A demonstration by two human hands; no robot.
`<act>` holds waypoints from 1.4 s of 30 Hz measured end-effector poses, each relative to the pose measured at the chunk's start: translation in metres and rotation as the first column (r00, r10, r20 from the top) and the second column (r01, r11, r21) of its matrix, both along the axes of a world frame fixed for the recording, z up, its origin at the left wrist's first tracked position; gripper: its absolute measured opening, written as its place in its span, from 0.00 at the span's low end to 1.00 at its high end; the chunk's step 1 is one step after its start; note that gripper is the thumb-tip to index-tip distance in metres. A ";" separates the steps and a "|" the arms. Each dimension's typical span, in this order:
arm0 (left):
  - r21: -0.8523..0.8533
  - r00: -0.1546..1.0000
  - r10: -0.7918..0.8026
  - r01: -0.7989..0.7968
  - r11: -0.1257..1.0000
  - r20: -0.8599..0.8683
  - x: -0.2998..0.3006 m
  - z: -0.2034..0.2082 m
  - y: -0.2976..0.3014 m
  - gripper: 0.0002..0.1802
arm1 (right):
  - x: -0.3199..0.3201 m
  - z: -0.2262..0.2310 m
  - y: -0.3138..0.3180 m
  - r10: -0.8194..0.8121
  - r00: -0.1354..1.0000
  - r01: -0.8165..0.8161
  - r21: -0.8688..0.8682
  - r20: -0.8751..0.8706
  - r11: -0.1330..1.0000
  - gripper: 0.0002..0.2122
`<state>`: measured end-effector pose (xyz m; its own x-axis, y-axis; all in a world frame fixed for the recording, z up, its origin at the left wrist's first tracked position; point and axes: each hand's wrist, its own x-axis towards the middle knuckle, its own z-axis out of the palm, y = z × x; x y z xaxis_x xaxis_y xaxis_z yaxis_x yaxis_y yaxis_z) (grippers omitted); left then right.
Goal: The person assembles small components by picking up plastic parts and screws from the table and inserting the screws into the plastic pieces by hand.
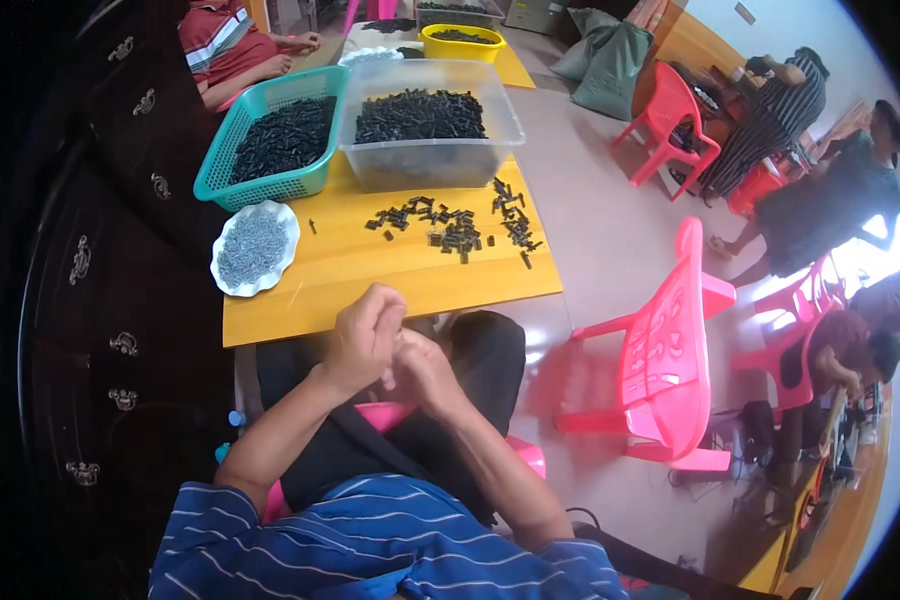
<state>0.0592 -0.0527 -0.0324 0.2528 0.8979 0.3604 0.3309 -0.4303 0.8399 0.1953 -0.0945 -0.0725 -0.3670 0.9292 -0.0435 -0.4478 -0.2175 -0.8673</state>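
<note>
My left hand (pixel 362 342) and my right hand (pixel 425 372) meet over my lap, just off the near edge of the yellow wooden table (pixel 340 285). Both have curled fingers, and anything between them is hidden. Beyond them, small black parts (pixel 455 232) lie scattered on the tabletop, with another cluster (pixel 515 220) along the right edge. To the left is a white scalloped dish (pixel 289 225) full of small silvery metal pieces (pixel 253 255). Farther back, a teal plastic basket (pixel 310 182) and a clear plastic bin (pixel 420 168) hold heaps of black parts.
A pink plastic chair (pixel 660 350) stands to my right. Dark drawers (pixel 100 250) line the left side. Across the table sits a person in a red shirt (pixel 215 45), near a yellow tub (pixel 462 48). More people work at the right, by another red chair (pixel 670 120) and grey-green sacks (pixel 615 70).
</note>
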 end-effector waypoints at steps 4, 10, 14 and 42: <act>0.089 0.998 0.070 -0.069 0.994 -0.003 -0.003 0.000 0.002 0.04 | 0.003 0.013 -0.005 0.015 0.977 -0.042 0.123 0.213 0.992 0.16; 0.205 0.999 0.036 -0.043 0.978 0.038 -0.006 -0.004 0.005 0.06 | -0.001 0.010 -0.008 -0.010 0.993 0.001 0.075 0.121 0.997 0.14; 0.117 0.992 0.010 -0.025 0.993 0.123 -0.010 0.001 0.003 0.04 | -0.005 0.006 -0.005 -0.025 0.999 0.023 -0.043 -0.032 0.999 0.09; 0.491 0.996 0.065 -0.025 0.871 -0.065 0.002 -0.007 -0.007 0.10 | -0.016 -0.001 -0.002 -0.457 0.847 0.426 -0.167 -0.273 0.889 0.07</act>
